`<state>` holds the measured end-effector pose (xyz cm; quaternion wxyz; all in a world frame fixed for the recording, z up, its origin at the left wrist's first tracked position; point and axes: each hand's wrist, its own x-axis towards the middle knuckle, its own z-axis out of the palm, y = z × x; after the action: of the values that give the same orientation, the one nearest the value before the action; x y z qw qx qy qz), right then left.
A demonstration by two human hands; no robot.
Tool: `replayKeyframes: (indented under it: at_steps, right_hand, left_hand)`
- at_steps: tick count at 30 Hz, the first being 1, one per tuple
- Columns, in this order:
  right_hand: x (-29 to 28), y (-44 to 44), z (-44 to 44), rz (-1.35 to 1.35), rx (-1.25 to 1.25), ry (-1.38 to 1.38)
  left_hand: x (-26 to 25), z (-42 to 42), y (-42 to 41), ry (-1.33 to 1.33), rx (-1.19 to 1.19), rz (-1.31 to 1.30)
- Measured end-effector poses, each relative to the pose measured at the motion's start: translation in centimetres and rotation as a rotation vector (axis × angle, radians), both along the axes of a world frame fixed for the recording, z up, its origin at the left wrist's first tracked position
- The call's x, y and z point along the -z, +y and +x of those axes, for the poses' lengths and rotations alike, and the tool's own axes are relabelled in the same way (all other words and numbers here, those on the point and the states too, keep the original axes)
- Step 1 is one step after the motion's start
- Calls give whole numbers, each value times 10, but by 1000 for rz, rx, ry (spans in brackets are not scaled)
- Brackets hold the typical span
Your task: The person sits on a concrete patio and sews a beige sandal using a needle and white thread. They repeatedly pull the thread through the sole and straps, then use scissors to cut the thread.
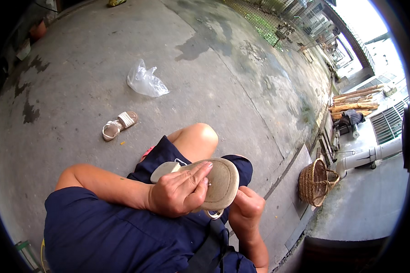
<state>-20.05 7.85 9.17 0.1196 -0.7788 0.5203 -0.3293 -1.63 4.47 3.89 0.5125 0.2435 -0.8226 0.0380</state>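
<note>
My left hand [179, 194] grips a pale sandal [222, 181], turned so that its beige ridged sole faces up. Two fingers lie flat across the sole. A tiny shiny point [209, 184] shows by my left thumb; it is too small to name. Below the sole's edge hangs a shiny ring-like piece [215, 214], partly hidden. At the sole's toe edge is my right hand [247, 204], its fingers curled in. Whether it pinches something is hidden. Another sandal [120, 125], with white straps and a brown insole, lies upright on the concrete ground.
A crumpled clear plastic bag [147, 80] lies on the concrete floor [89, 75] beyond the loose sandal. On the right stands a woven basket [312, 184] near a white drainpipe [369, 156]. Farther along the wall are stacked wooden poles [355, 102]. My bent knee [200, 140] is in front.
</note>
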Motion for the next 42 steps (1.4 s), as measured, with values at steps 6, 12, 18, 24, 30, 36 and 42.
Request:
replayKeyframes:
  at_steps: [6, 12, 18, 24, 30, 36, 42]
  right_hand:
    - [1, 2, -5, 53, 3, -37]
    - [4, 2, -8, 62, 0, -57]
    - [6, 2, -11, 88, -2, -77]
    - [16, -1, -9, 145, -93, -291]
    - [9, -11, -6, 161, -177, -243]
    - [16, -14, 5, 168, -148, -205]
    - [22, -22, 20, 159, -112, -262]
  left_hand:
    - [1, -4, -1, -10, 0, -13]
    - [1, -7, 0, -14, 0, -1]
    - [0, -9, 1, -23, 14, 17]
    - [0, -7, -2, 88, 117, 202]
    - [-5, 2, -5, 55, 103, 164]
    - [2, 14, -4, 33, 48, 147]
    - [6, 22, -3, 4, -15, 97]
